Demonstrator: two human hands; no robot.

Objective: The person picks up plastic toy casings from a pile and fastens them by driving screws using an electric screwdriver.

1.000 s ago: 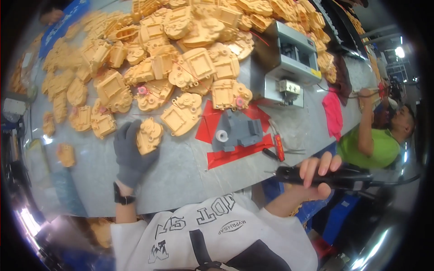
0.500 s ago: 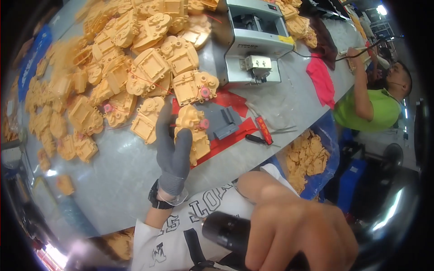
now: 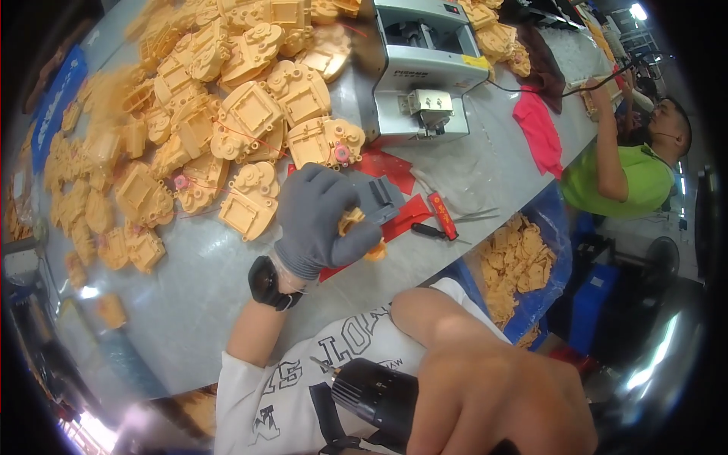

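Over a grey worktop (image 3: 205, 280), by the near side of a dark grey fixture (image 3: 381, 199), the grey-gloved left hand (image 3: 322, 216) curls around a yellow-orange plastic housing (image 3: 375, 251), mostly hidden by fingers and thumb; whether it touches the fixture cannot be told. The bare right hand (image 3: 497, 394) wraps a black powered screwdriver (image 3: 379, 394), its bit pointing left, in front of the person's white shirt (image 3: 250, 387). Judging by the similar housings (image 3: 246, 121) heaped beyond, the held piece should be light and stiff, perhaps a little slick, with thin posts that could snap. Its broad outer rim looks the best place to hold. Outlined dark capitals run across the shirt. Small dark print marks the silver-grey bench machine (image 3: 421, 68); a red-handled tool (image 3: 442, 216) bears pale marks, and a blue panel (image 3: 57, 110) at far left carries pale lettering.
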